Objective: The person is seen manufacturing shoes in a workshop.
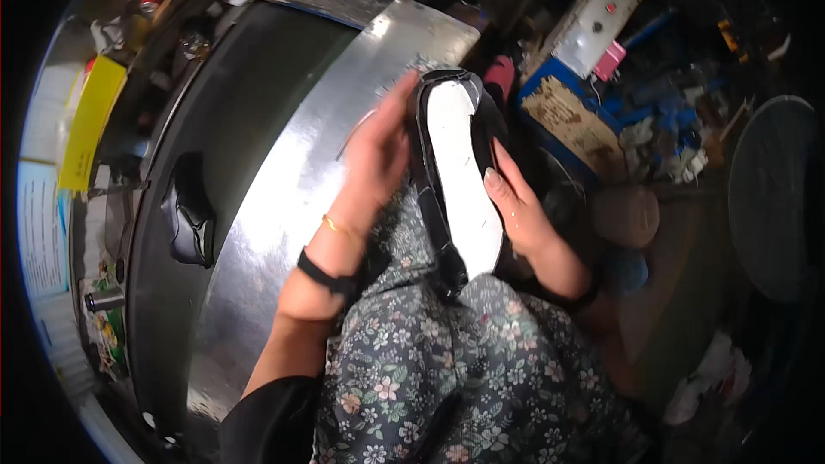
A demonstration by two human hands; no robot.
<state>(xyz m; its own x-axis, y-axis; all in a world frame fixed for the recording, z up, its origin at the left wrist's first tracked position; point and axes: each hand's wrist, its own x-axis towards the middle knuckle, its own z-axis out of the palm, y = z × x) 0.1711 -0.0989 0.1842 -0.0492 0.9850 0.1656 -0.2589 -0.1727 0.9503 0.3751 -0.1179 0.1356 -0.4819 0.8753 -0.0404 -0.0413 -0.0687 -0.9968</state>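
A black shoe (436, 206) lies sole side up over my lap, its white insole board (460, 180) showing and the black upper's edge folded around the rim. My right hand (516, 202) grips it along the right side, thumb on the edge of the board. At the left of the toe end is my left hand (382, 142), smeared by motion; whether its fingers touch the shoe I cannot tell. A thin curved line (355, 131) shows beside that hand, too blurred to name.
To the left runs a dark conveyor belt (249, 103) with another black shoe (191, 210) on it. A shiny metal ledge (258, 232) lies between belt and lap. At the upper right stands a blue-framed machine with a control panel (593, 13). A patterned apron (412, 378) covers my lap.
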